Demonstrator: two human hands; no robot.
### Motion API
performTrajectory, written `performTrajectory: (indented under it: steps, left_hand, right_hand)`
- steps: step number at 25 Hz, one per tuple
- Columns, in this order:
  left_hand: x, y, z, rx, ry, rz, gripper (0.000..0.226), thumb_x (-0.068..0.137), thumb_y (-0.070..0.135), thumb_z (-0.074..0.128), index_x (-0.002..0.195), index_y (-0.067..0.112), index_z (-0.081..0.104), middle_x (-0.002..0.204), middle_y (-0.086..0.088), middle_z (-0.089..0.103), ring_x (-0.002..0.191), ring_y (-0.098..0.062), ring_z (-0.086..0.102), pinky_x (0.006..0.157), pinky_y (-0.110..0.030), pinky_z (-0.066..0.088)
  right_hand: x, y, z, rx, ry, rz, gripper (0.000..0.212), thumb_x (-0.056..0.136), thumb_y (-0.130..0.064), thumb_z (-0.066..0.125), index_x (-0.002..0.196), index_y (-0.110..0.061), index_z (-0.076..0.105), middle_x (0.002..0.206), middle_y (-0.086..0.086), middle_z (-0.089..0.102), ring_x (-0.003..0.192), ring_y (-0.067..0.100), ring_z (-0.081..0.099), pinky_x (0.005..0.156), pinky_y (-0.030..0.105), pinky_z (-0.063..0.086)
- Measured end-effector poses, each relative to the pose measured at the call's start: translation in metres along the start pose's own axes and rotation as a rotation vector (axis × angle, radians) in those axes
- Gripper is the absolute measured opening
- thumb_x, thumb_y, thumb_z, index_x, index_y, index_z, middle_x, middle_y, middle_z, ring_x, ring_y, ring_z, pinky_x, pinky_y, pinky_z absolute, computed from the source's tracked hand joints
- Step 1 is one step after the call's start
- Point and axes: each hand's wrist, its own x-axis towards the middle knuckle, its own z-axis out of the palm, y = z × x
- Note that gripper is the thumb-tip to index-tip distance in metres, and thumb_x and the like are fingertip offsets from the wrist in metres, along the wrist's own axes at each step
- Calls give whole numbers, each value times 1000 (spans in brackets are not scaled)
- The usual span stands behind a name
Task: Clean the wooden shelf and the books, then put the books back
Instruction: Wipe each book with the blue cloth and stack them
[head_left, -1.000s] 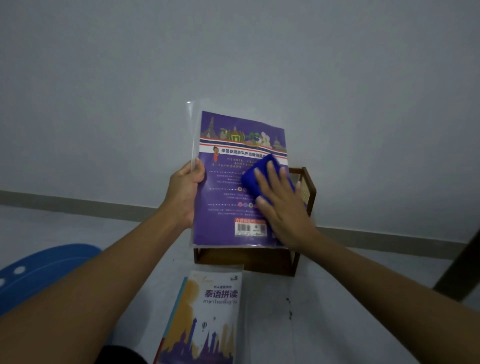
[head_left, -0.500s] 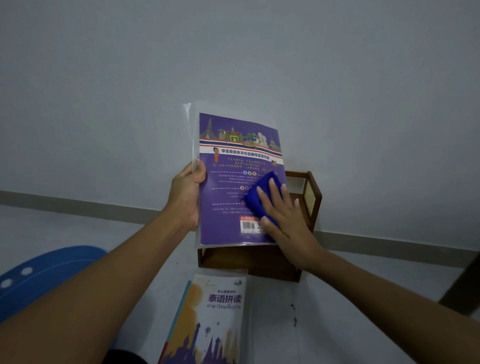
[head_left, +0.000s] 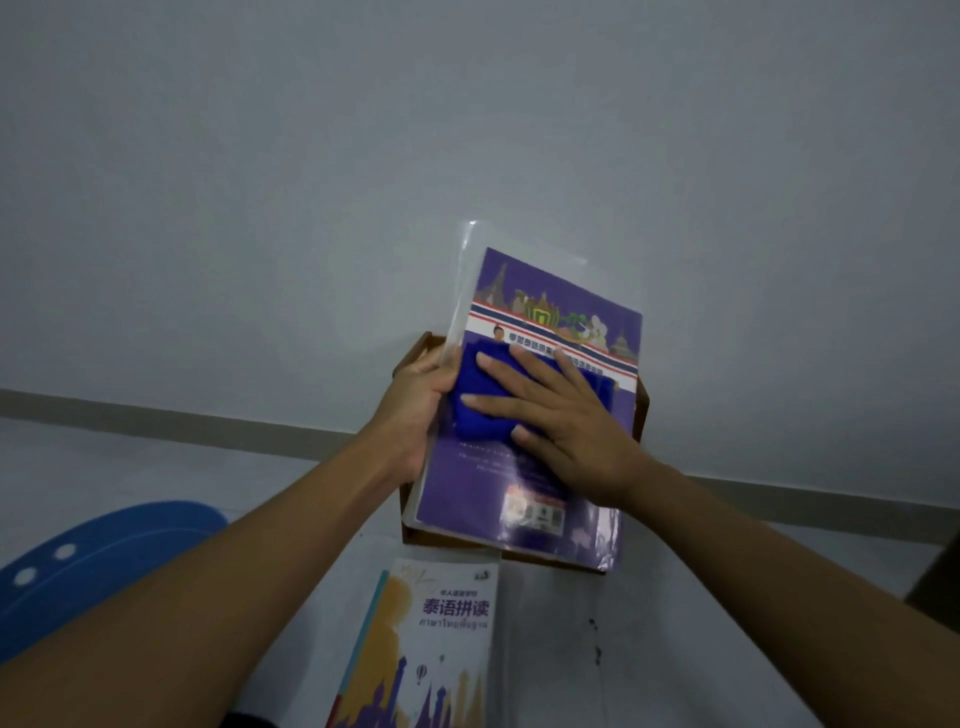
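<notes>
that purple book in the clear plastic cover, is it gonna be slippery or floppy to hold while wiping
Probably slippery: the purple book wears a glossy clear sleeve that overhangs its edges. Likely a bit flexible, being thin and softcover, though the left hand gripping one edge holds it flat under the right hand pressing the blue cloth.

A single head camera looks forward and slightly down from the person's own height, close above both forearms, which run in from the bottom corners. It faces a plain wall (head_left: 467, 130) that fills the upper half; the baseboard (head_left: 156, 421) slants across the middle and the floor (head_left: 649, 649) fills the bottom. The wide lens bends the edges. The held book (head_left: 545, 499) sits close, just right of centre. There is no second view to share anything.
</notes>
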Motion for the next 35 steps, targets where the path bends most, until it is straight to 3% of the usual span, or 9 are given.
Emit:
performTrajectory:
  steps: [5, 12, 15, 18, 22, 24, 28, 32, 35]
  left_hand:
    - [-3, -1, 4, 65, -113, -32, 27, 97, 26, 47, 115, 13, 63, 96, -14, 69, 76, -24, 69, 62, -33, 58]
    - [-6, -6, 2, 222, -145, -72, 22, 94, 32, 51, 105, 17, 63, 93, -9, 73, 78, -23, 72, 59, -29, 59]
    - [-4, -8, 4, 201, -138, -68, 22, 93, 32, 53, 105, 17, 64, 99, -11, 72, 84, -26, 71, 62, -30, 59]
    - [0, -10, 5, 174, -137, -79, 25, 90, 31, 57, 110, 17, 62, 103, -11, 72, 90, -27, 71, 63, -31, 59]
    - [3, -14, 14, 172, -179, -102, 46, 78, 25, 69, 122, 18, 57, 112, -13, 69, 100, -32, 67, 75, -40, 59]
    - [3, -19, 18, 206, -215, -118, 53, 74, 20, 73, 124, 23, 54, 116, -12, 66, 103, -31, 66, 79, -46, 57]
    - [1, -28, 23, 321, -283, -109, 53, 79, 13, 70, 125, 29, 50, 121, -8, 62, 107, -27, 63, 82, -45, 56]
    - [-2, -36, 28, 380, -347, -109, 47, 82, 10, 68, 122, 28, 51, 117, -6, 66, 106, -25, 65, 89, -46, 54]
    - [-4, -45, 35, 451, -346, -106, 50, 82, 10, 68, 123, 32, 49, 119, -5, 64, 109, -22, 63, 93, -49, 51]
  right_hand:
    - [12, 11, -13, 74, 174, 216, 44, 98, -45, 21, 142, -45, 27, 156, -19, 10, 147, 8, -2, 118, 40, -9]
    - [-5, 43, -9, 208, 345, 778, 41, 104, -32, 29, 144, -35, 35, 157, 0, 25, 143, 21, 25, 117, 52, 11]
    - [-25, 45, -14, 371, 466, 935, 36, 104, -29, 32, 137, -22, 44, 135, 12, 51, 109, 20, 54, 82, 28, 47]
    - [-25, 42, -24, 527, 536, 1158, 37, 104, -29, 31, 126, -7, 50, 110, 10, 57, 75, 11, 52, 53, 17, 37]
    - [0, 28, -29, 1074, 537, 1408, 33, 101, -35, 40, 116, -9, 51, 106, 15, 61, 86, 24, 61, 80, 40, 55]
    - [10, 21, -36, 1317, 514, 1427, 26, 98, -33, 47, 112, -12, 49, 106, 15, 61, 95, 30, 63, 87, 48, 54]
    - [20, 13, -40, 1409, 407, 1295, 30, 95, -36, 53, 114, -13, 50, 107, 13, 62, 94, 31, 65, 81, 48, 56]
    - [19, 11, -34, 1291, 287, 1174, 56, 76, -36, 76, 120, -10, 52, 109, 13, 66, 96, 33, 67, 85, 49, 55]
    - [12, 13, -32, 1136, 279, 1143, 49, 79, -33, 74, 117, -10, 53, 104, 13, 67, 91, 29, 67, 79, 42, 57]
